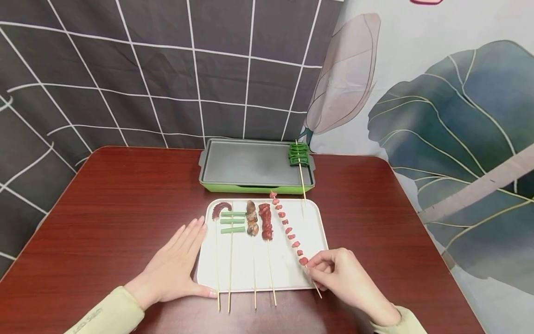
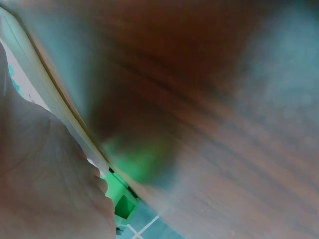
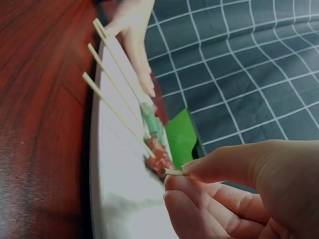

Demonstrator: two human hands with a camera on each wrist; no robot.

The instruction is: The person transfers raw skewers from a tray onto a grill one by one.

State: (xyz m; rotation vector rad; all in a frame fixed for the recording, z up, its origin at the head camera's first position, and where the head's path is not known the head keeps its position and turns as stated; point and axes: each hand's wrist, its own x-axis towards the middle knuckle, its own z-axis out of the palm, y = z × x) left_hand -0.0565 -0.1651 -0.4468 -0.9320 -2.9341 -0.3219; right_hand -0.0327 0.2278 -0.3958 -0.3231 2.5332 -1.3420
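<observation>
My right hand pinches the stick of a skewer of small red meat pieces between thumb and fingers, near its lower end. That skewer slants over the right half of a white tray, its tip close to the grill pan. In the right wrist view the stick's cut end pokes out from the pinch. My left hand lies along the tray's left edge, fingers straight, thumb at the front corner. Left of the pinched skewer lie a dark red meat skewer, a brownish skewer, a green stalk skewer and a tentacle skewer.
Behind the tray stands a grey grill pan on a green base. A green pepper skewer lies on its right end, stick reaching over the tray. Gridded dark cloth hangs behind the reddish-brown table.
</observation>
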